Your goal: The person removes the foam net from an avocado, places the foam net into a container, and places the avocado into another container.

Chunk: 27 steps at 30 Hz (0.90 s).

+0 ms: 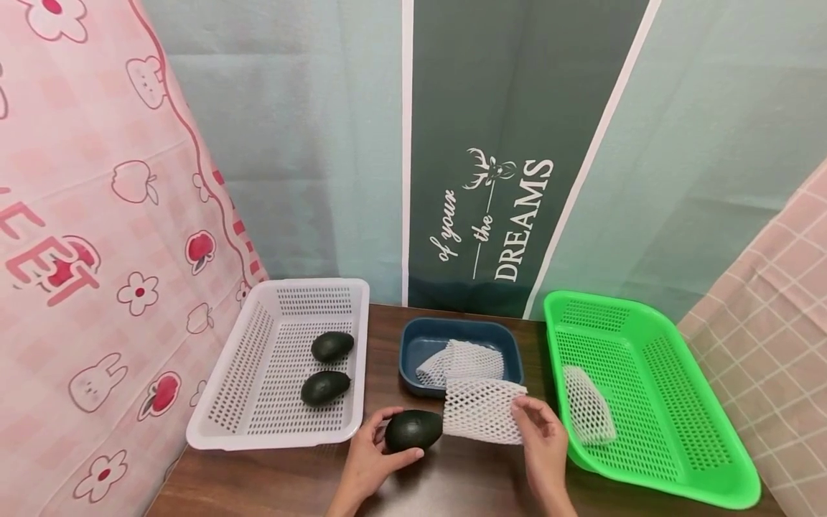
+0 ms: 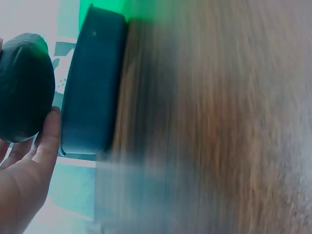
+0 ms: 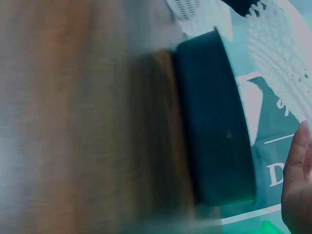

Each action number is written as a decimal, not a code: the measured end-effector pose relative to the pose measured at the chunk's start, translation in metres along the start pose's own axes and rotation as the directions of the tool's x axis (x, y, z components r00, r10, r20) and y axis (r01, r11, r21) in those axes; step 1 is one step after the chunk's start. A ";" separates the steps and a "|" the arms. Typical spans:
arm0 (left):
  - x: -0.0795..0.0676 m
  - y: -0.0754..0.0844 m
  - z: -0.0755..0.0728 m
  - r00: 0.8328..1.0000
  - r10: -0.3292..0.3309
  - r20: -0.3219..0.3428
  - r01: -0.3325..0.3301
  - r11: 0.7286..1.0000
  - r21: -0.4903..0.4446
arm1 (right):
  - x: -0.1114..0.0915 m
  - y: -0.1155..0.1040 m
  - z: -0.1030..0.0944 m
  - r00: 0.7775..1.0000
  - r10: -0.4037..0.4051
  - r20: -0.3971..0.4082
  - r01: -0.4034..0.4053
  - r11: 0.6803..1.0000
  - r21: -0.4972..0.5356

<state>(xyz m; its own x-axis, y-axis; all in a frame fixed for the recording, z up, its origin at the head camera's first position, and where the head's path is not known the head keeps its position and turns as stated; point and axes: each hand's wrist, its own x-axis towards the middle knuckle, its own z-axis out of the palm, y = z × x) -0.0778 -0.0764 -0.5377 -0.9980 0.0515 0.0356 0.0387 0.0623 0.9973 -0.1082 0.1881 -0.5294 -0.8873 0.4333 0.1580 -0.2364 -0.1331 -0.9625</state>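
My left hand [image 1: 372, 459] grips a dark green avocado [image 1: 413, 431] between thumb and fingers, above the table in front of the blue tray. The same avocado [image 2: 24, 87] shows at the left edge of the left wrist view. A white foam net sleeve [image 1: 484, 411] is pinched at its right end by my right hand [image 1: 545, 445]. Its left end meets the avocado's tip; whether the tip is inside I cannot tell. In the right wrist view the net sleeve [image 3: 280, 58] hangs off the fingers, partly cut by the frame.
A white basket [image 1: 271, 439] on the left holds two avocados [image 1: 325, 388]. More net sleeves [image 1: 468, 361] lie in the blue tray [image 1: 413, 332] at the middle. On the right, a green basket [image 1: 652, 380] contains a net-covered item [image 1: 588, 406]. Curtains hang behind.
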 end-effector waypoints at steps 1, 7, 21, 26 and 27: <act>-0.001 0.002 0.000 1.000 0.007 0.000 -0.007 1.000 0.000 | 0.002 -0.002 0.001 1.000 -0.007 0.003 0.007 1.000 -0.005; -0.003 0.012 0.003 0.998 0.051 0.037 -0.052 0.999 0.002 | 0.013 -0.011 0.007 0.999 -0.048 -0.008 0.048 0.998 0.029; 0.002 0.047 -0.009 0.980 0.192 0.049 -0.189 0.980 -0.062 | 0.032 -0.015 0.024 0.998 0.041 -0.053 -0.028 0.977 0.213; 0.009 0.055 -0.026 0.973 0.228 0.014 -0.227 0.972 -0.051 | 0.039 -0.016 0.032 0.997 0.074 -0.033 -0.066 0.976 0.207; 0.010 0.056 -0.030 0.973 0.232 0.000 -0.232 0.972 -0.045 | 0.040 -0.016 0.033 0.997 0.079 -0.025 -0.072 0.976 0.204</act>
<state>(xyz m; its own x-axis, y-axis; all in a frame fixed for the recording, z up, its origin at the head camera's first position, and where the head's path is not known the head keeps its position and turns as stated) -0.0874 -0.1020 -0.4797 -0.9618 0.0649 0.2661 0.2669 0.0038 0.9637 -0.1530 0.1783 -0.5007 -0.8932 0.4432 0.0762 -0.2473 -0.3427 -0.9063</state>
